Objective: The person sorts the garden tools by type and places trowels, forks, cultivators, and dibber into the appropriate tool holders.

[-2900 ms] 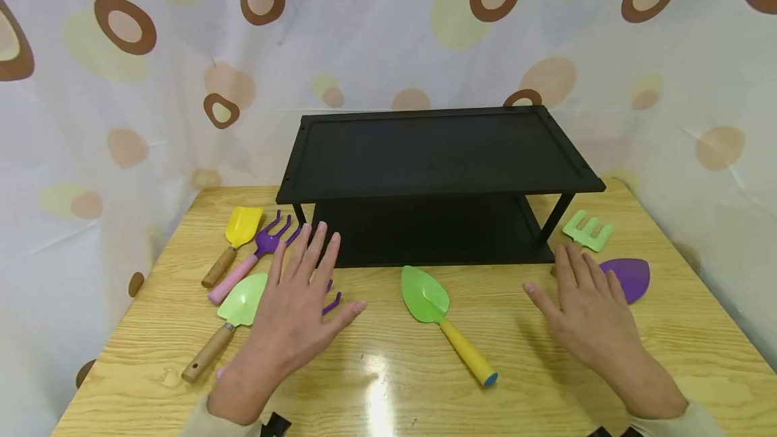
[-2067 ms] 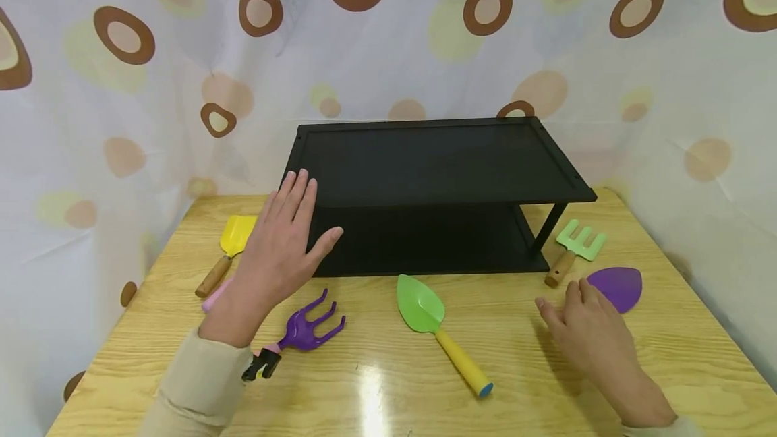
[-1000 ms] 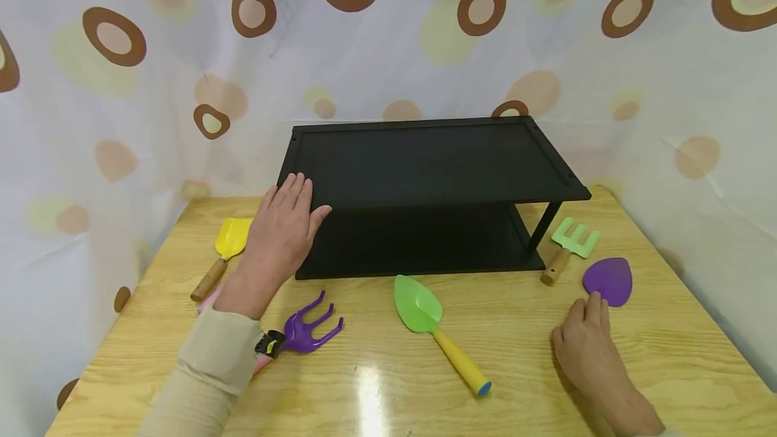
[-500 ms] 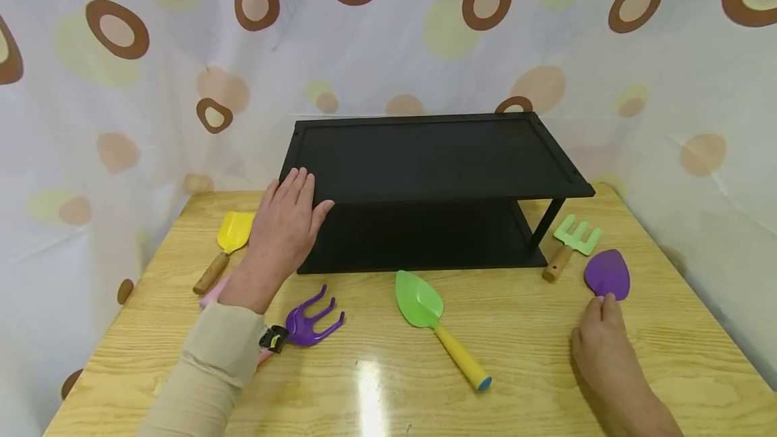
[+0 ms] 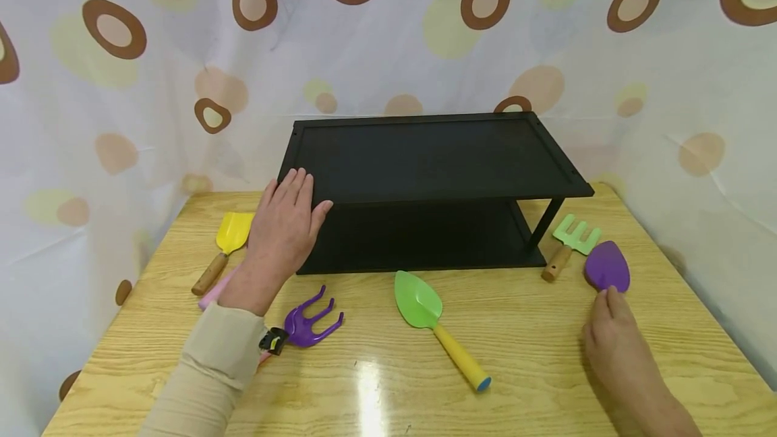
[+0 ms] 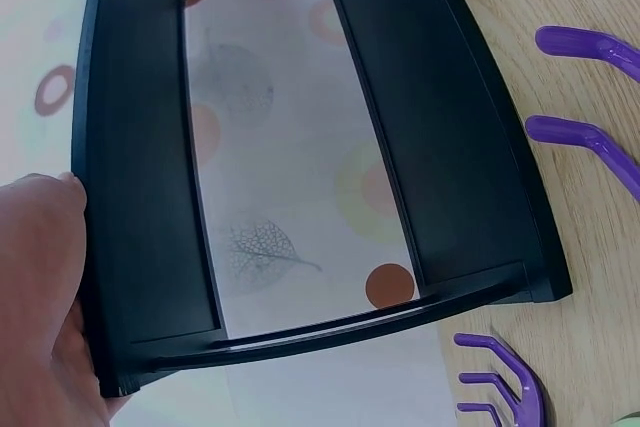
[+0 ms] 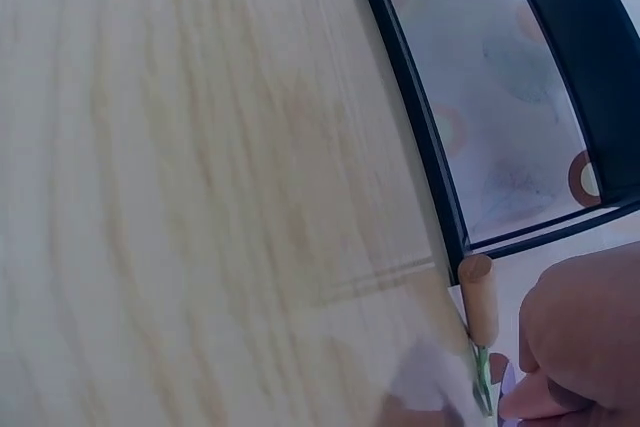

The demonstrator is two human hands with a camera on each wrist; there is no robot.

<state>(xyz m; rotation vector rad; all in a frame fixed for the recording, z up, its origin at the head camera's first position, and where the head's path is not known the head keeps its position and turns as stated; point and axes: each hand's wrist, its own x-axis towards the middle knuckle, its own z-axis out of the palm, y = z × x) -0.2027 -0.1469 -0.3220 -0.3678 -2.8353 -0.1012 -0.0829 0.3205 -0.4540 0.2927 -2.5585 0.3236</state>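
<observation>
My left hand lies on the front left corner of a black two-tier shelf, fingers straight along its top panel and thumb at the front edge. In the left wrist view this hand is against the outer side of the top panel. On the right, my right hand grips a purple trowel whose handle is hidden in the fingers. Its blade points away from me, close to a light green hand fork with a wooden handle. Only a sliver of purple shows by the fingers in the right wrist view.
A green trowel with a yellow handle lies before the shelf. A purple hand rake lies beside the left sleeve. Left of that arm are a yellow shovel and a pink handle. A patterned cloth hangs behind.
My left hand has moved from above the table onto the shelf's corner. My right hand has come down, taken hold of the purple trowel and moved it slightly away from me, turning its blade.
</observation>
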